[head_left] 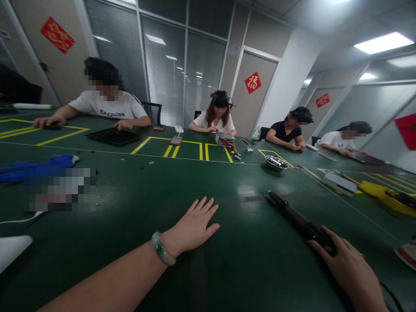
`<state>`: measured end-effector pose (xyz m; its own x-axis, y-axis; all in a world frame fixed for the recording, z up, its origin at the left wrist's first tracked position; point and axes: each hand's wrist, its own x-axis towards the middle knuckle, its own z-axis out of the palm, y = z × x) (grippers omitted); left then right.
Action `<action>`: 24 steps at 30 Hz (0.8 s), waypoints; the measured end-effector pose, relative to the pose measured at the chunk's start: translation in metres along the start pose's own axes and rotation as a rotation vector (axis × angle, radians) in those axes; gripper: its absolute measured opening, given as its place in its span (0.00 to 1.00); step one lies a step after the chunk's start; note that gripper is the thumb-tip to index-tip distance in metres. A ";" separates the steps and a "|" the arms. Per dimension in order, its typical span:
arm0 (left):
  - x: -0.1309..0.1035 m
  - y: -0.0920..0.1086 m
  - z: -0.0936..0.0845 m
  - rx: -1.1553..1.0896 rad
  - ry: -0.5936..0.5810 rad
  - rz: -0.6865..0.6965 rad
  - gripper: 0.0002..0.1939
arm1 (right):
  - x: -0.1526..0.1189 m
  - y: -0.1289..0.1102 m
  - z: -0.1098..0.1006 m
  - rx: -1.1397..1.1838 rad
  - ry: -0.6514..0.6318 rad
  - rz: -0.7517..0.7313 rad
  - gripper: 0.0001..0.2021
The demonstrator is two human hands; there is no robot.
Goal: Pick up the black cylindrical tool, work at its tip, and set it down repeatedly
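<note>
My left hand (195, 225) lies flat on the green table mat (130, 242), fingers stretched out and nothing under them that I can see. A greenish bangle (163, 249) circles that wrist. At the right, my right hand (351, 264) is wrapped round the back end of a black electric screwdriver (300, 223). The tool rests low along the mat, its tip pointing away to the upper left. A dark cable (391, 294) shows near the right wrist. The palm side of this grip is hidden.
Ahead stand a metal bowl (276, 163), a water bottle (253, 139) and a metal box with coloured wires (225, 139). Blue gloves (39, 167) lie left; a white box (339, 183) and a yellow item (383, 195) lie right. Several people sit across the table.
</note>
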<state>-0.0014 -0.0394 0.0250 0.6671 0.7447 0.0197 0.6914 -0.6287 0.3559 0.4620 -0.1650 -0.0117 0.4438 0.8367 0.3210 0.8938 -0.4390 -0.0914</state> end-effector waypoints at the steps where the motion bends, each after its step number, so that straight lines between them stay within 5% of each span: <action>1: 0.000 0.000 -0.001 0.000 0.000 0.002 0.34 | 0.000 0.001 0.001 0.008 -0.006 0.006 0.38; 6: 0.001 -0.005 0.005 0.010 0.027 0.029 0.33 | 0.018 0.023 0.009 0.071 -0.080 0.016 0.36; 11: 0.001 -0.008 0.012 0.036 0.081 0.051 0.32 | 0.080 0.051 0.005 0.021 -0.252 -0.069 0.31; 14: 0.001 -0.008 0.014 0.038 0.097 0.052 0.32 | 0.117 0.045 -0.003 0.015 -0.290 -0.115 0.30; 18: 0.001 -0.010 0.015 0.026 0.093 0.055 0.32 | 0.137 -0.003 -0.007 0.086 -0.301 -0.164 0.30; 24: 0.003 -0.010 0.015 0.032 0.162 0.036 0.37 | 0.116 -0.127 0.002 0.169 -0.308 -0.270 0.28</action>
<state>-0.0024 -0.0340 0.0070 0.6402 0.7461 0.1830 0.6780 -0.6608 0.3221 0.4006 -0.0113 0.0352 0.1682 0.9839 0.0606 0.9671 -0.1528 -0.2034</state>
